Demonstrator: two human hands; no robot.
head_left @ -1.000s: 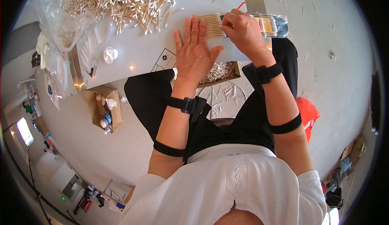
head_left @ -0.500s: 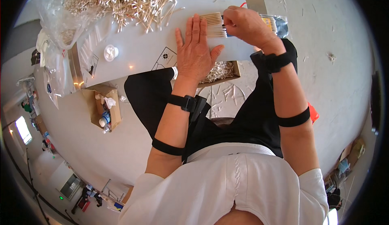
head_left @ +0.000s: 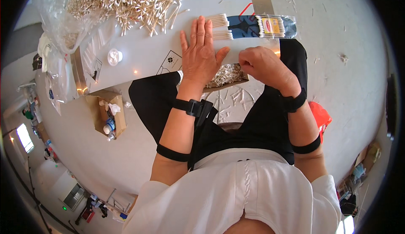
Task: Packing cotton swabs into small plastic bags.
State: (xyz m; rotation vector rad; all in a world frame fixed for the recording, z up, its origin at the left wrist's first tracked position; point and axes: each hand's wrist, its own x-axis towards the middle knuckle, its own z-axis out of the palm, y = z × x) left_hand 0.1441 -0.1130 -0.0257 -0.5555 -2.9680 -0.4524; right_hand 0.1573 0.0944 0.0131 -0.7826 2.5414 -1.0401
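My left hand (head_left: 200, 53) lies flat with its fingers stretched, pressing on a row of cotton swabs (head_left: 218, 21) on the table. The swabs' ends show beyond my fingers, beside a dark blue patterned strip (head_left: 243, 26). Farther right on that strip sits a clear pack of swabs with a yellow label (head_left: 270, 26). At the table's front edge, apart from the strip, my right hand (head_left: 266, 67) is closed with fingers curled; anything in them is hidden. A large heap of loose cotton swabs (head_left: 126, 2) covers the far left.
An open cardboard box of swabs (head_left: 228, 76) stands below the table edge, with swabs scattered on the floor. A small white tub (head_left: 114, 57) and a clear plastic bag (head_left: 55, 27) are at the table's left. Another carton (head_left: 109, 114) and a red bag (head_left: 319, 117) lie lower down.
My right hand has drawn back from the strip toward me, uncovering the strip and the labelled pack. My left hand stays on the swabs.
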